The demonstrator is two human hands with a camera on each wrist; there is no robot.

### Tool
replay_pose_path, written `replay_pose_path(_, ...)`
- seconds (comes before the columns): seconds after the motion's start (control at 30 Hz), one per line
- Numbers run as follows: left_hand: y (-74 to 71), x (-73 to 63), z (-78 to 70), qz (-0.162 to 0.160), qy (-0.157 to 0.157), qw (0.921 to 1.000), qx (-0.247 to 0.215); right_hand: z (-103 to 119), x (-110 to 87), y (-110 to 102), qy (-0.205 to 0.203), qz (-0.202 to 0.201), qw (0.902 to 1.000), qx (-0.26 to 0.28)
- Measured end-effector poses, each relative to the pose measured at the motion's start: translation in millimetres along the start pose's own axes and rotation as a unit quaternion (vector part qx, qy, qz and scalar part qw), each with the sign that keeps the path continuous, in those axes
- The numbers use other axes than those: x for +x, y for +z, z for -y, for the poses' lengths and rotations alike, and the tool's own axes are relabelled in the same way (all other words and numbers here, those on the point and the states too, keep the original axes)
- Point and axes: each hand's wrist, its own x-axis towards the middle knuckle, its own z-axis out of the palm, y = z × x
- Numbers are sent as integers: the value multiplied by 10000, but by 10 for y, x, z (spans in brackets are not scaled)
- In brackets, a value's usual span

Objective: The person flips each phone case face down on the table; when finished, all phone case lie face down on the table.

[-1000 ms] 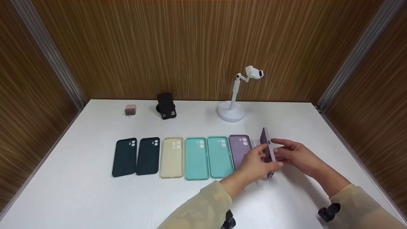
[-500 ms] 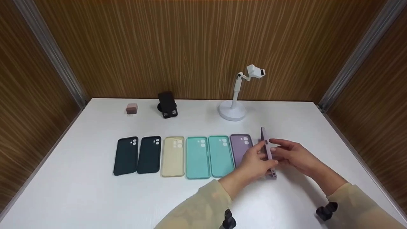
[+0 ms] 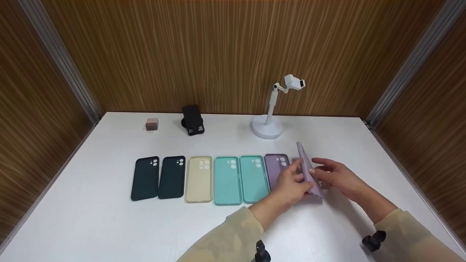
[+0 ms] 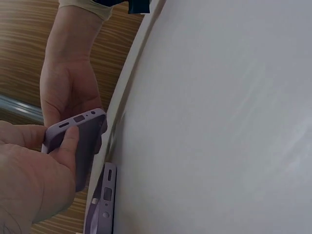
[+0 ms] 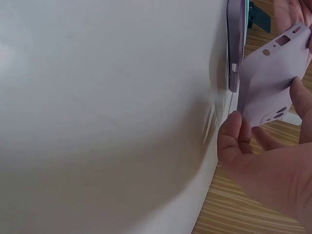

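Note:
A light purple phone case [image 3: 307, 169] is held tilted above the table at the right end of a row of cases. My left hand [image 3: 289, 185] grips its left side, with the thumb over the near end. From the right, my right hand [image 3: 338, 180] holds the same case; its thumb [image 5: 300, 95] lies on the outer back and its fingers are at the edge. Port cutouts show along the near end of the held phone case [image 4: 80, 119]. Beside my left hand lies a second purple phone case [image 3: 275, 163], partly covered by that hand.
Leftward in the row lie two teal cases [image 3: 228, 182], a cream case [image 3: 198, 182] and two dark cases [image 3: 145, 180]. Behind them stand a white stand [image 3: 267, 127], a black phone-shaped object [image 3: 193, 118] and a pink plug adapter [image 3: 151, 124]. Wood-grain panels [image 3: 233, 54] enclose the table.
The purple case has turned from nearly edge-on so its outer back shows more, its near end swinging right. Both hands keep hold of it and barely shift.

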Motion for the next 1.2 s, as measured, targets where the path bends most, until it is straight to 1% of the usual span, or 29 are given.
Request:
replay_pose_path(0.1, -9, -2, 17, 58, 69, 9998, -169, -5, 6, -6, 100, -19, 9999, -57)
replay_pose_path(0.17, -19, -3, 30, 165, 95, 9994, -283, -15, 7, -17, 147, -36, 9999, -36)
replay_pose_path(0.3, -43, 3, 61, 327, 125, 9985, -427, -30, 0, -39, 137, -102, 9998, -37)
replay_pose_path(0.4, -56, 17, 72, 282, 114, 9987, -420, -39, -1, -52, 116, -165, 9998, -16)
replay_pose_path(0.57, -73, 49, 81, -32, 134, 9999, -50, -61, -1, -80, 84, -279, 9995, -85)
replay_pose_path(0.7, -96, 71, 99, -217, 274, 9982, 493, -99, 10, -109, 111, -349, 9991, -196)
replay_pose_path(0.8, -103, 90, 103, -383, 357, 9942, 941, -131, 25, -127, 119, -371, 9989, -271)
replay_pose_path(0.93, -99, 120, 109, -589, 363, 9880, 1381, -155, 26, -140, 100, -402, 9986, -326)
replay_pose_path(1.1, -111, 143, 126, -634, 376, 9852, 1550, -147, 14, -145, 102, -459, 9979, -437)
replay_pose_path(1.2, -128, 149, 132, -621, 295, 9854, 1558, -130, 10, -141, 152, -511, 9971, -546)
